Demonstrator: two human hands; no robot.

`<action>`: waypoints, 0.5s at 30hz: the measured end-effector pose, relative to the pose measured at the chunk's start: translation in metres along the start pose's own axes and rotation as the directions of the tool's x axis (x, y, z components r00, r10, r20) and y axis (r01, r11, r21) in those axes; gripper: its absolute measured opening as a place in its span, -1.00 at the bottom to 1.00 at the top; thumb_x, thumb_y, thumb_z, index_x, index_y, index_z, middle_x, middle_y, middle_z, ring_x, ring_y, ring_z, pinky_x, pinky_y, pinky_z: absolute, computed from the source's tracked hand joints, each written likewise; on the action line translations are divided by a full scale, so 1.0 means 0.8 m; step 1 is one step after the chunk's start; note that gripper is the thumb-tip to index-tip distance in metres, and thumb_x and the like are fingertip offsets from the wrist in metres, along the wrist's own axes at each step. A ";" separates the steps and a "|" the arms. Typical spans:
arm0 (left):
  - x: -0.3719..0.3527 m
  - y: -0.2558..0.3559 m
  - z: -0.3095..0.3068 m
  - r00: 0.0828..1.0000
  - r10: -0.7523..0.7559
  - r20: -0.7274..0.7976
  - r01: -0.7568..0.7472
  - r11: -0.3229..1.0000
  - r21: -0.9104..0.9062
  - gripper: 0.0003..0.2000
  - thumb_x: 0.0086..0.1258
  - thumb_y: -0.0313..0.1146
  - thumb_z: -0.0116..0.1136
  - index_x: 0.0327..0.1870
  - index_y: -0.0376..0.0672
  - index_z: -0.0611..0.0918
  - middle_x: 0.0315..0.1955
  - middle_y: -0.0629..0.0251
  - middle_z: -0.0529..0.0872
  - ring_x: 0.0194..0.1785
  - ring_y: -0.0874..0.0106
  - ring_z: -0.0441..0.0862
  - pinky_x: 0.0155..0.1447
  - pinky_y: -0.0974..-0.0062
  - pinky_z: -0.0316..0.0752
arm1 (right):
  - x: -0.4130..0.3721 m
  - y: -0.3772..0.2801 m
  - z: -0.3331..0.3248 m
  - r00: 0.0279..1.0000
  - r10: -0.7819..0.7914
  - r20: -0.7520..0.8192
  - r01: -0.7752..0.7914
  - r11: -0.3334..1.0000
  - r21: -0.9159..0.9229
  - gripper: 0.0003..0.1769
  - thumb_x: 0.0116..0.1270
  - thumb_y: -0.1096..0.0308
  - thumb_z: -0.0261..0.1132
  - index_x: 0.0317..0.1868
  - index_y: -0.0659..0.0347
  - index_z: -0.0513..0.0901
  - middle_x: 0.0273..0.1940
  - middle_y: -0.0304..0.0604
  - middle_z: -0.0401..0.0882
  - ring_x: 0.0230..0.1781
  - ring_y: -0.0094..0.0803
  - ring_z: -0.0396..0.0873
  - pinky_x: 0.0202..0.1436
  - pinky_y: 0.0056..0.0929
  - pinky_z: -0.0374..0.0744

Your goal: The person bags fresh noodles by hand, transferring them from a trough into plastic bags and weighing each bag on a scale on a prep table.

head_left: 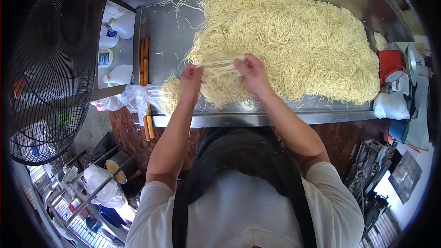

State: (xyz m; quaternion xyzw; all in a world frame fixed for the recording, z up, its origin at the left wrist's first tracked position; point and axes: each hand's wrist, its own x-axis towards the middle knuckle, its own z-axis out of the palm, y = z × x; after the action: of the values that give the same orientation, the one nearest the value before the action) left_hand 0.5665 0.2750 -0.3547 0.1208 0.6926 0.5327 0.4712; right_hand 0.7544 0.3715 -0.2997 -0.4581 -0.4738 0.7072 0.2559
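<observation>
A wide heap of pale yellow noodles [294, 46] lies on the metal table [170, 27]. Over the heap's near left part, a stretched bunch of noodles [221, 65] spans between my two hands. My left hand [190, 79] has its fingers closed on the left end of the bunch. At the right end, the fingers of my right hand [251, 72] pinch it. The strands between them are somewhat blurred. Left of my left hand, a clear plastic bag [154, 96] with noodles [171, 94] at its mouth rests by the table's front edge.
Two wooden poles [146, 64] lie along the table's left side. Beyond them stand several white jugs [121, 74]. A large black fan [50, 73] fills the far left. On the right are a red container [390, 65] and a white plastic bag [391, 105].
</observation>
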 end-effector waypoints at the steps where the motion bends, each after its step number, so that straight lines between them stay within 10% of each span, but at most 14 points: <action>1: 0.014 -0.010 -0.011 0.995 0.061 -0.073 -0.061 0.998 -0.008 -0.85 0.47 -0.31 0.22 -0.11 -0.18 0.60 -0.32 0.39 0.65 -0.27 0.57 0.60 -0.20 0.58 0.53 | -0.007 -0.013 -0.005 1.000 -0.029 0.004 0.029 0.998 0.057 -0.76 0.40 0.31 0.37 -0.13 0.32 0.57 -0.37 -0.25 0.55 -0.42 -0.57 0.45 -0.29 -0.56 0.51; 5: 0.003 -0.003 0.007 0.985 0.006 -0.174 0.007 0.998 0.069 -0.62 0.49 -0.30 0.17 0.24 -0.22 0.46 0.05 0.21 0.63 0.04 0.38 0.61 0.07 0.39 0.53 | -0.009 0.038 -0.023 0.946 -0.324 -0.034 0.289 0.883 -0.369 -0.61 0.39 0.40 0.34 0.14 0.32 0.46 -0.08 -0.08 0.54 -0.20 -0.43 0.53 -0.12 -0.45 0.60; 9: -0.011 -0.035 0.018 0.949 -0.175 0.264 0.166 0.985 0.057 -0.60 0.52 -0.28 0.16 0.30 -0.20 0.44 0.14 0.22 0.61 0.10 0.42 0.58 0.13 0.45 0.49 | -0.007 0.122 -0.014 0.923 -0.362 0.135 0.319 0.519 -0.793 -0.43 0.23 0.51 0.30 0.26 0.35 0.40 0.05 0.20 0.51 -0.01 0.01 0.57 0.13 -0.19 0.55; 13: -0.041 0.035 0.027 0.938 -0.013 0.346 -0.029 0.993 0.114 -0.60 0.55 -0.27 0.13 0.31 -0.25 0.47 0.05 0.17 0.66 0.11 0.42 0.57 0.21 0.49 0.46 | 0.006 0.042 0.003 0.970 0.046 0.237 0.096 0.828 -0.553 -0.32 0.21 0.49 0.34 0.36 0.23 0.35 0.20 0.21 0.43 0.01 -0.08 0.57 -0.01 -0.41 0.60; 15: -0.066 0.098 0.022 0.919 0.079 0.387 -0.059 0.996 -0.064 -0.62 0.58 -0.29 0.09 0.30 -0.27 0.48 0.00 0.17 0.67 0.11 0.44 0.56 0.21 0.50 0.46 | -0.012 -0.024 0.005 0.954 -0.138 0.268 0.235 0.896 -0.376 -0.33 0.26 0.52 0.30 0.39 0.21 0.32 0.20 0.16 0.44 0.04 -0.16 0.58 -0.03 -0.43 0.62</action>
State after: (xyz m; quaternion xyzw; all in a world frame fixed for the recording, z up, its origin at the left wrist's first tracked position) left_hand 0.5820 0.2819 -0.2600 0.2362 0.5666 0.5320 0.5832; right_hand 0.7534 0.3703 -0.2783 -0.3664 -0.6783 0.6152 0.1650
